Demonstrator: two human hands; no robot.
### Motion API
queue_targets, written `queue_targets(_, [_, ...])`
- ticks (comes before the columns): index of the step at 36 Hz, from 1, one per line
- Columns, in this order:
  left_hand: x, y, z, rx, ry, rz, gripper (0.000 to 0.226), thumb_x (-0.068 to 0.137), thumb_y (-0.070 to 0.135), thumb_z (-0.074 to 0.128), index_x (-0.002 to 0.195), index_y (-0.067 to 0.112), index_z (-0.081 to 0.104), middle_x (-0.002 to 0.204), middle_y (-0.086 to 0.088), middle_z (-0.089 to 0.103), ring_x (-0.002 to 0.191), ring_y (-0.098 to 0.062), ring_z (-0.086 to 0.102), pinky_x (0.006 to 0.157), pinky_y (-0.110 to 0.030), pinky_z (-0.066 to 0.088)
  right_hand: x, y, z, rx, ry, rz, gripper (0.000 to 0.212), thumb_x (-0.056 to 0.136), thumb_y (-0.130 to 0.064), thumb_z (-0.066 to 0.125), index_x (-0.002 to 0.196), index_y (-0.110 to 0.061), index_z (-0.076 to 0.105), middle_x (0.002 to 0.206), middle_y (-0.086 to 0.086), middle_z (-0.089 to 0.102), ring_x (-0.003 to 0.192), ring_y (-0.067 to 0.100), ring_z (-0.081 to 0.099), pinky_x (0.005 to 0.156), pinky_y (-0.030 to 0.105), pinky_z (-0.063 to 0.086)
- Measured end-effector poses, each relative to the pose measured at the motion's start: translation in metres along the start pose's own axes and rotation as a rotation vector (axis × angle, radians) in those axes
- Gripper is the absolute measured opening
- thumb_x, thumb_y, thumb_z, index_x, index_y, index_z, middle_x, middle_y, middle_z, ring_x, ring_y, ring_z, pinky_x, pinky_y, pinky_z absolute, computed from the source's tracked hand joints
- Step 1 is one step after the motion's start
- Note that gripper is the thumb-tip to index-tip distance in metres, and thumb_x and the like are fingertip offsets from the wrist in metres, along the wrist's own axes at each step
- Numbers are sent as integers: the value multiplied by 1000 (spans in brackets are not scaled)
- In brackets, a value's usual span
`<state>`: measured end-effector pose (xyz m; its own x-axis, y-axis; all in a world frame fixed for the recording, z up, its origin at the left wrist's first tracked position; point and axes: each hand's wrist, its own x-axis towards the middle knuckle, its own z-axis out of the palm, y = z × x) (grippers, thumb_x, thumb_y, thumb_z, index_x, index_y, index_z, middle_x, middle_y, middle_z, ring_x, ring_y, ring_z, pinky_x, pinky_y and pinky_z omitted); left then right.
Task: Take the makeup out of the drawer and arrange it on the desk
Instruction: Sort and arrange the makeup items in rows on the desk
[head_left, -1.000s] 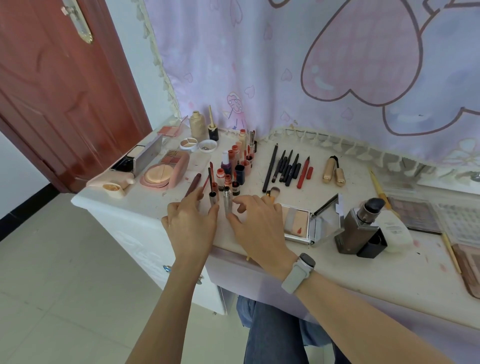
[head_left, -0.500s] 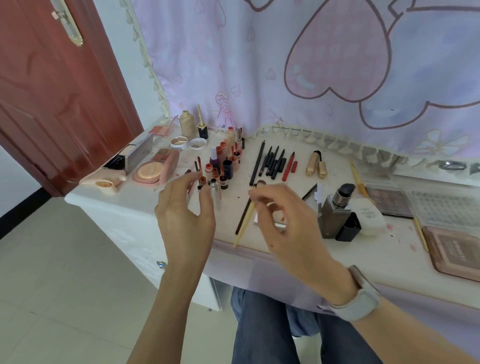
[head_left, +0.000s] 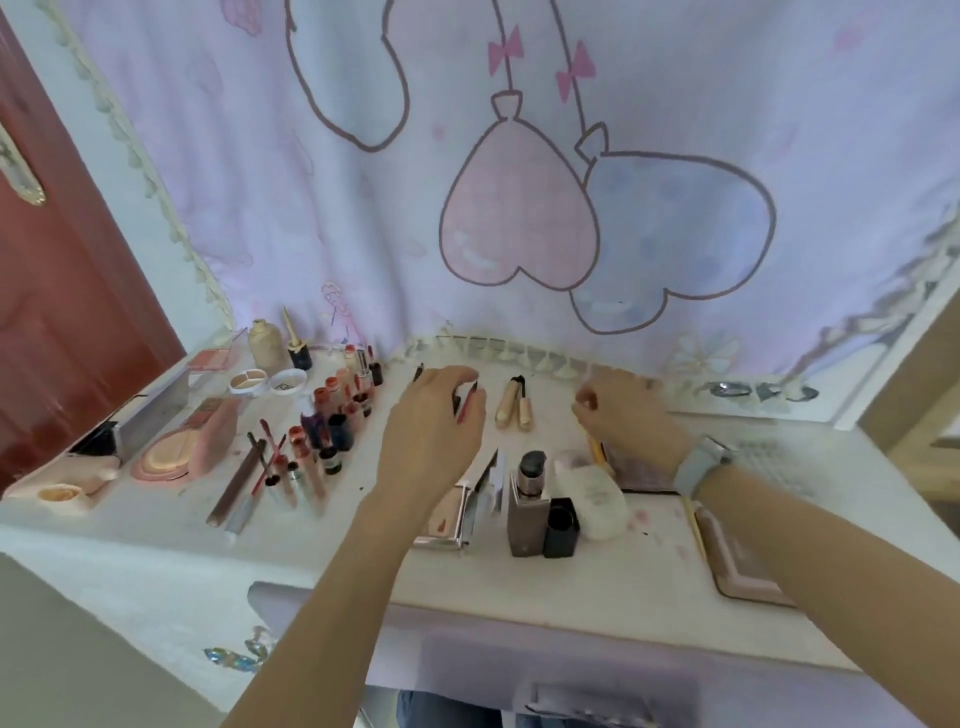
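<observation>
Makeup lies spread over the white desk (head_left: 156, 525). My left hand (head_left: 434, 426) reaches to the back middle and curls down over the row of dark pencils (head_left: 457, 404), gripping them; a red pencil (head_left: 470, 402) shows between thumb and fingers. My right hand (head_left: 626, 410), with a watch on its wrist, is curled near the back edge and holds a yellow-handled brush (head_left: 595, 449) whose handle sticks out below it. Lip tubes and small bottles (head_left: 332, 415) stand in rows left of my left hand. Two beige tubes (head_left: 514, 410) lie between my hands.
An open mirror compact (head_left: 457, 514), a brown pump bottle (head_left: 530, 499) and a white pouch (head_left: 597, 493) sit near the front. Pink compacts (head_left: 182, 452) lie at the left, palettes (head_left: 743, 561) at the right. The drawer front (head_left: 519, 670) is below the desk edge; a curtain hangs behind.
Both hands moved from the front of the desk to the back. My left hand left the lip tubes and now covers the pencil row. The camera tilted up.
</observation>
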<state>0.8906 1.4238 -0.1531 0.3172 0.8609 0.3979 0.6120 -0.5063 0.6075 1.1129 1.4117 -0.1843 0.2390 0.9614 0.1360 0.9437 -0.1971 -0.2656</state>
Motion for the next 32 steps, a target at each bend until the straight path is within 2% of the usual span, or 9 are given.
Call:
queue_targets(3, [-4,-7,0,-24,26,-38,29,93,21,52,120,15,60,118,1,61,108,-16,55,83,-19,34,22,6,17,-226,-46,-2,23,93,-28,43,84,-8,50,104,16,55,104,33,51,88,37,41])
queue_targets(6, [-17,-18,-2,-17,28,-45,30,93,20,52,122,17,59,120,3,60,109,-12,53,84,-14,32,35,9,29,-371,-58,44,24,92,-25,44,103,-8,57,125,17,49,113,34,47,92,36,38])
queue_targets(9, [-32,-30,-6,5,40,-50,30,94,20,52,122,17,59,120,4,60,98,-3,51,77,-5,32,43,5,36,-467,-29,39,18,88,-19,46,97,-9,58,111,13,59,100,29,55,83,33,43])
queue_targets(11, [-39,-36,-7,34,56,-48,29,93,18,52,121,16,60,117,3,61,98,-3,51,75,-5,31,47,2,40,-485,-15,43,14,87,-12,45,94,-10,58,104,11,62,95,27,57,76,31,43])
queue_targets(16, [-52,-46,-9,80,75,-29,26,94,18,54,118,15,61,113,3,62,100,-2,48,75,2,30,57,-3,57,-470,-37,7,23,87,-7,46,108,-3,55,108,16,60,100,34,55,73,34,41])
queue_targets(19, [-60,-51,-11,141,92,0,22,92,15,57,112,13,65,108,0,64,100,-14,56,82,-13,34,59,-8,61,-418,-19,8,24,86,-10,48,108,-3,55,110,19,58,100,35,54,74,35,43])
queue_targets(24, [-82,-68,-16,198,142,28,24,86,6,64,110,8,66,106,-6,66,96,-27,63,82,-39,47,54,-7,62,-429,74,41,25,83,-8,47,106,-1,54,114,20,51,98,35,52,72,35,41])
queue_targets(27, [-97,-81,-16,256,140,-42,28,87,18,60,112,7,65,111,-9,66,102,-31,62,88,-44,46,50,-5,62,-429,31,61,21,86,-11,47,104,-3,55,118,20,50,104,36,49,74,35,39])
queue_targets(32, [-120,-91,-13,333,68,-185,55,86,48,43,120,8,60,120,-7,62,114,-29,55,92,-46,43,42,-6,60,-445,43,29,22,87,-10,46,106,-3,55,114,20,53,103,36,50,79,36,40])
